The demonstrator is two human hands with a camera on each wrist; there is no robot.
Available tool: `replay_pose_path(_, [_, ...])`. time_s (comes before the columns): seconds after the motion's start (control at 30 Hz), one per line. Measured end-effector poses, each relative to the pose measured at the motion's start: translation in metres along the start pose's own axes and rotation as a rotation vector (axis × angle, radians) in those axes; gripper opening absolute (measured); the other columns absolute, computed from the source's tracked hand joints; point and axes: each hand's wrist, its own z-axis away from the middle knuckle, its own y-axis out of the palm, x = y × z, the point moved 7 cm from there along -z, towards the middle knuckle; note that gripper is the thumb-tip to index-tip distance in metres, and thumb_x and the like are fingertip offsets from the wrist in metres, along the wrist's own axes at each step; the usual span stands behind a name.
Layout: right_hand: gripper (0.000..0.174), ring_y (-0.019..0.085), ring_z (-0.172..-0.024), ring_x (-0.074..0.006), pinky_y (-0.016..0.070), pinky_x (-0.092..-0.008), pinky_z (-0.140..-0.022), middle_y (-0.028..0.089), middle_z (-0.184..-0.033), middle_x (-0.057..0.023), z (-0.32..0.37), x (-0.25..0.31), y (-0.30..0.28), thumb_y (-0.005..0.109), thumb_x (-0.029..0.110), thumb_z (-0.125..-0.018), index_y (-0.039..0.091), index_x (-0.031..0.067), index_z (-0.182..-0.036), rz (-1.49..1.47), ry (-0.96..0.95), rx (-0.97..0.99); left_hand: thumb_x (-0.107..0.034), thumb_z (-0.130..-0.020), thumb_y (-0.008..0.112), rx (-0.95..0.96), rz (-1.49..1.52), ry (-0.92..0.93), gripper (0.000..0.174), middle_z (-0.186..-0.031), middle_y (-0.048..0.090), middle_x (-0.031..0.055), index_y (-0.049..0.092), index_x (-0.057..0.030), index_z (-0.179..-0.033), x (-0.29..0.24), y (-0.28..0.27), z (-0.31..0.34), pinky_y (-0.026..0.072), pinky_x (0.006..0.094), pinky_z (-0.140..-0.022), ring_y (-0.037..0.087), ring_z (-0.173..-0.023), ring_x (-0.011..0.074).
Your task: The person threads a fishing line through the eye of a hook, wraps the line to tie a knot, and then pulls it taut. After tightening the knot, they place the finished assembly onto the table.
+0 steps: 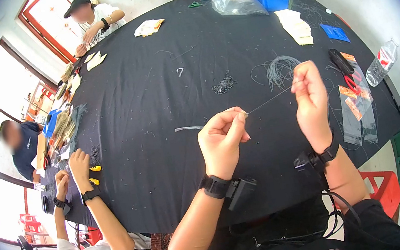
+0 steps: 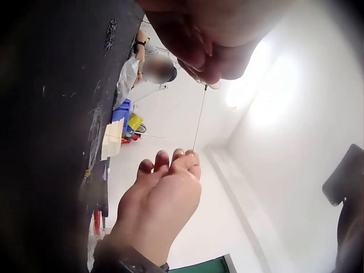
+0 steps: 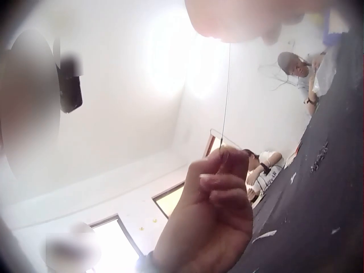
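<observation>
Both hands are raised over the black-covered table (image 1: 147, 148), with a thin line (image 1: 270, 100) stretched between them. My left hand (image 1: 223, 141) pinches one end between thumb and curled forefinger. At its fingertips a small dark bit shows on the line (image 3: 226, 96) in the right wrist view. Higher and to the right, my right hand (image 1: 311, 101) pinches the other end; its remaining fingers are loosely bent in the left wrist view. Just behind the hands lie a coil of clear line (image 1: 282, 71) and a small heap of dark pieces (image 1: 225, 84).
A short clear strip (image 1: 187, 128) lies left of my left hand. To the right are red-handled scissors (image 1: 352, 84), a black case (image 1: 341, 61), plastic packets (image 1: 358, 120) and a water bottle (image 1: 382, 63). Cards (image 1: 294, 27) and a blue box (image 1: 272, 0) stand farther back. Other people sit around the table.
</observation>
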Motion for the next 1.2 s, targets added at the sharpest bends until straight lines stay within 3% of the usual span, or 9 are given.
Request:
replay_pose_path(0.13, [0.008,0.040,-0.073,-0.0059,0.0374,-0.0196,-0.068,0.040,-0.084,0.0024,-0.009,-0.014,-0.021,0.042,0.004,-0.101,0.047,0.0067,-0.095,-0.034,0.041,-0.120,-0.007,-0.091,0.066,0.001,0.028,-0.011,0.010,-0.096,0.069,0.0100,0.069,0.0029,-0.092,0.002,-0.002,-0.001,0.0445,0.0220,-0.054,0.055,-0.058,0.0080])
replay_pose_path(0.5, [0.010,0.041,-0.072,-0.0070,0.0375,-0.0221,-0.069,0.044,-0.083,0.0013,-0.019,-0.030,-0.087,0.044,0.007,-0.102,0.053,0.0039,-0.101,0.156,0.050,-0.546,-0.006,-0.091,0.066,-0.013,0.112,-0.051,0.008,-0.095,0.070,0.0088,0.069,0.0012,-0.094,0.005,-0.006,-0.004,0.0411,0.0210,-0.053,0.054,-0.058,0.0076])
replay_pose_path(0.6, [0.010,0.041,-0.072,-0.0065,0.0372,-0.0223,-0.068,0.044,-0.083,0.0014,-0.020,-0.036,-0.103,0.043,0.008,-0.103,0.053,0.0042,-0.102,0.068,0.068,-0.641,-0.006,-0.091,0.066,-0.028,0.125,-0.062,0.008,-0.095,0.070,0.0086,0.069,0.0011,-0.093,0.006,-0.008,-0.004,0.0405,0.0207,-0.053,0.053,-0.058,0.0071])
replay_pose_path(0.9, [0.018,0.041,-0.072,-0.0056,0.0375,-0.0210,-0.069,0.045,-0.085,0.0010,-0.018,-0.048,-0.140,0.043,0.003,-0.100,0.051,-0.0028,-0.115,0.059,0.131,-0.788,-0.008,-0.090,0.067,-0.041,0.169,-0.048,0.007,-0.097,0.070,0.0080,0.070,-0.0016,-0.091,0.008,-0.014,-0.008,0.0369,0.0202,-0.051,0.050,-0.056,0.0056])
replay_pose_path(1.2, [0.016,0.044,-0.072,-0.0070,0.0388,-0.0217,-0.070,0.049,-0.085,0.0007,-0.015,-0.062,-0.150,0.046,0.006,-0.100,0.054,-0.0012,-0.112,0.116,0.208,-0.797,-0.005,-0.090,0.066,-0.010,0.182,-0.005,0.006,-0.100,0.070,0.0106,0.070,-0.0007,-0.089,0.006,-0.010,-0.007,0.0349,0.0192,-0.049,0.047,-0.053,0.0047])
